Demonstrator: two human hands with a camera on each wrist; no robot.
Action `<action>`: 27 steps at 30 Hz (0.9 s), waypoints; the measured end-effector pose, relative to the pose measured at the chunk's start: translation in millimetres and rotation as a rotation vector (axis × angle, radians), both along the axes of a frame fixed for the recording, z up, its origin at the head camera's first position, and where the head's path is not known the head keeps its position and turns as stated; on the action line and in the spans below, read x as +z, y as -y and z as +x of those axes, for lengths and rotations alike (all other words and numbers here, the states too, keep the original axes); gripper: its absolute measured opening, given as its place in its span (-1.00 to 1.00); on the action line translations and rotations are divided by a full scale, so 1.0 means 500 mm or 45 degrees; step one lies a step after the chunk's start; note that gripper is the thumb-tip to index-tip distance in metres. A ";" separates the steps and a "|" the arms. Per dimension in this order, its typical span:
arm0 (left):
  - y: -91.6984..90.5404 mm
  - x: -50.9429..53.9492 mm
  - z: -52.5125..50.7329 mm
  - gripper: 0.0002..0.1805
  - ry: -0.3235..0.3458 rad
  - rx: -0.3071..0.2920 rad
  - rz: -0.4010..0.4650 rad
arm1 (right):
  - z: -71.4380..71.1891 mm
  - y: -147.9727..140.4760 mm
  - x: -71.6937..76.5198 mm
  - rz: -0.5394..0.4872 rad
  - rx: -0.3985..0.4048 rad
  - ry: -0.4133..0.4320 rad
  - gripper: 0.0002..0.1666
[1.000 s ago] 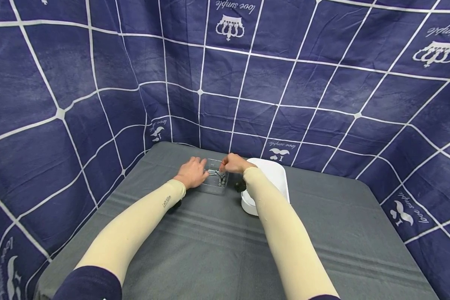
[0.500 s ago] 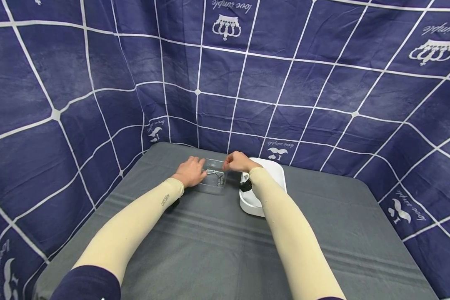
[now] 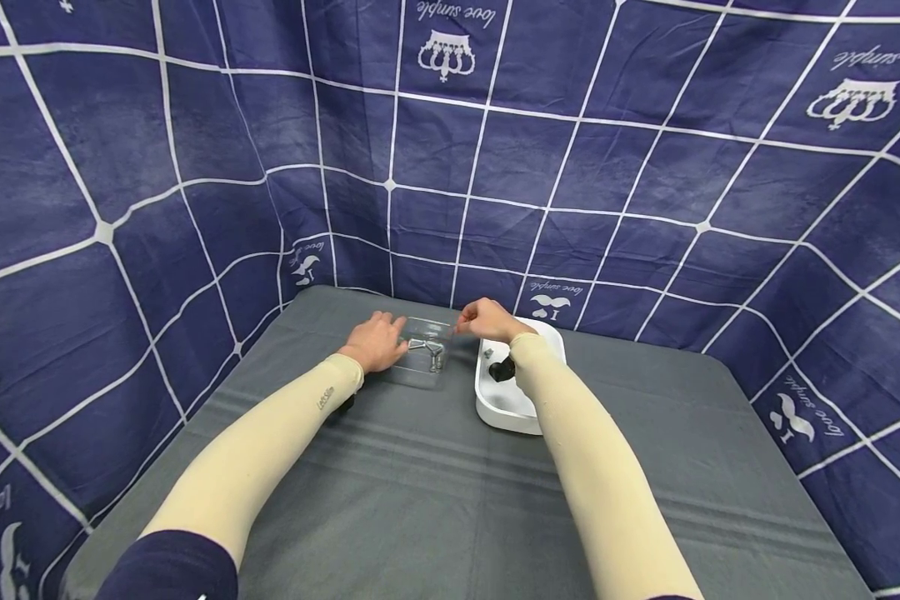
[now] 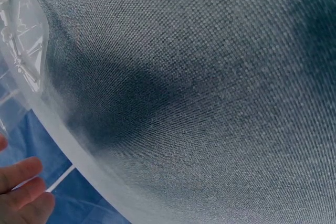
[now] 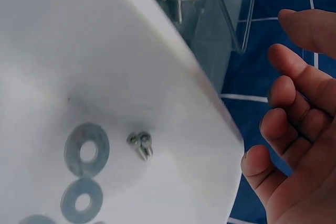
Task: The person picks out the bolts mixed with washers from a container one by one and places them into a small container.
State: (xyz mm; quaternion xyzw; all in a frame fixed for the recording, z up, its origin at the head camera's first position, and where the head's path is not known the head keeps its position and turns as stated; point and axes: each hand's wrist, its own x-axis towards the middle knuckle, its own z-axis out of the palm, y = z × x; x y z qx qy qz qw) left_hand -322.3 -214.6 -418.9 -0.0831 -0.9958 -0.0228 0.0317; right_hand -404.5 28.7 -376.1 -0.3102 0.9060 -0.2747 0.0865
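Note:
A clear plastic box [image 3: 414, 380] stands on the grey cloth with several metal bolts [image 3: 433, 353] inside. My left hand [image 3: 372, 342] rests at its left side, fingers relaxed, holding nothing visible. Just past the box's right edge hovers my right hand [image 3: 489, 320], partly over the white tray [image 3: 512, 422]. In the right wrist view its thumb and index finger are apart with nothing between them, the other fingers loosely bent. Inside the tray lie flat washers [image 5: 87, 149] and a small cluster of screws [image 5: 142, 144].
A grey cloth [image 3: 420, 500] covers the table. Blue curtains [image 3: 607, 167] with white lines hang behind and at both sides. A black wrist camera [image 3: 502, 369] sits under the right wrist, over the tray.
My right hand has moved right, from over the clear box to beyond its edge, toward the tray. My left hand stays at the box. The view has shifted slightly.

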 end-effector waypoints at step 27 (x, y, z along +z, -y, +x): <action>-0.060 0.014 -0.014 -0.35 -0.048 -0.041 0.048 | -0.010 -0.097 -0.007 -0.015 -0.100 0.034 -0.78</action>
